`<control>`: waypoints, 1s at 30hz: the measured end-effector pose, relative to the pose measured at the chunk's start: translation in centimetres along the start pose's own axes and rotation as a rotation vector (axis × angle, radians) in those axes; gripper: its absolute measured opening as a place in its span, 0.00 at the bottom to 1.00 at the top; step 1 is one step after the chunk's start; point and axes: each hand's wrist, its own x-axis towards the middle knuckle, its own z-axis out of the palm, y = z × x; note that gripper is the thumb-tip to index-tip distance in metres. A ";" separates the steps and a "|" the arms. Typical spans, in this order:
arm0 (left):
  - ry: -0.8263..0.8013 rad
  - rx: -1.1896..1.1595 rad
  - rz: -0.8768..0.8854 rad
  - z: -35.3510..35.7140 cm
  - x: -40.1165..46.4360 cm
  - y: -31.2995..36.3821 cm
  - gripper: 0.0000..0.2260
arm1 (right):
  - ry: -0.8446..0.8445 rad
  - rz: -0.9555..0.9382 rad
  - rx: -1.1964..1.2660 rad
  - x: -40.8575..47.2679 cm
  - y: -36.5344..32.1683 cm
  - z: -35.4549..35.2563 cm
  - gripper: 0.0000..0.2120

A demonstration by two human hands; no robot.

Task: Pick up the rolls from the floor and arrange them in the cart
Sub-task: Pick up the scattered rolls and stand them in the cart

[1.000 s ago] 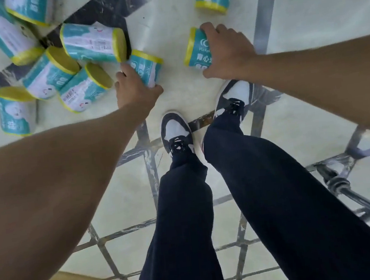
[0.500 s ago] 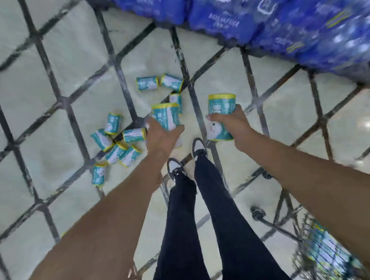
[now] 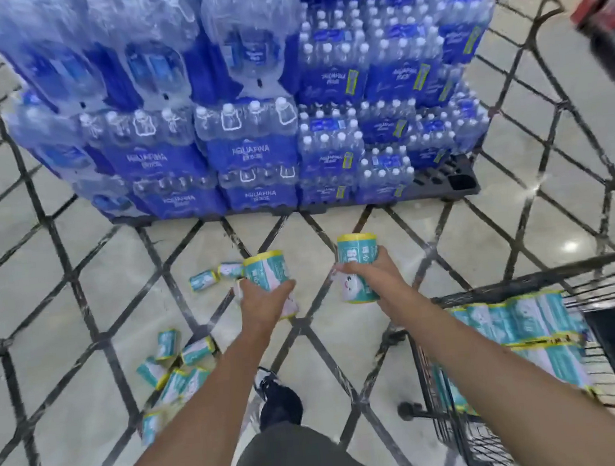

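Pale marble floor with a dark diamond grid (image 3: 347, 345) lay open between the person and the far stack of blue shrink-wrapped water-bottle packs (image 3: 233, 101), whose dark pallet edge (image 3: 426, 191) closed off the far side. At the near right stood the black wire shopping cart (image 3: 464, 432), its near-left corner just beside the right forearm, with rows of teal rolls (image 3: 509, 318) lying on their sides within. The left hand (image 3: 263, 301) gripped one teal cylindrical roll with yellow rims (image 3: 271, 277), its long axis upright and slightly tilted, yellow end up. The right hand (image 3: 372, 277) was wrapped round a second teal-and-yellow roll (image 3: 356, 265), also upright, white cartoon print showing on its lower half. Both held rolls were in the air above the floor, left of the cart. More loose teal rolls (image 3: 175, 362) lay scattered on their sides at the near left, pointing various ways, and two more (image 3: 216, 275) lay farther off, left of the left hand. A dark shoe (image 3: 279, 404) stood on the floor between the arms.
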 end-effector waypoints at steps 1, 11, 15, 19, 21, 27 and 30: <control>-0.014 -0.005 0.014 2.0 -2.1 -0.4 0.27 | 0.014 -0.017 0.015 -1.0 1.3 -2.9 0.34; -0.225 -0.033 0.046 24.1 -21.7 -5.2 0.36 | 0.238 0.026 0.152 -13.0 13.4 -30.8 0.33; -0.317 0.065 0.084 31.9 -26.3 -5.8 0.39 | 0.311 0.065 0.193 -14.5 17.1 -39.8 0.51; -0.389 0.166 0.047 38.0 -29.7 -6.2 0.52 | 0.402 0.115 0.233 -14.2 20.1 -46.1 0.47; -0.431 0.198 0.009 40.8 -31.1 -6.5 0.55 | 0.416 0.140 0.232 -14.8 20.3 -48.1 0.35; -0.421 0.238 -0.079 50.4 -30.7 -9.6 0.51 | 0.394 0.239 0.104 -9.0 24.5 -54.3 0.36; -0.382 0.262 -0.163 55.3 -29.5 -11.0 0.53 | 0.393 0.311 -0.010 -4.6 26.8 -56.5 0.55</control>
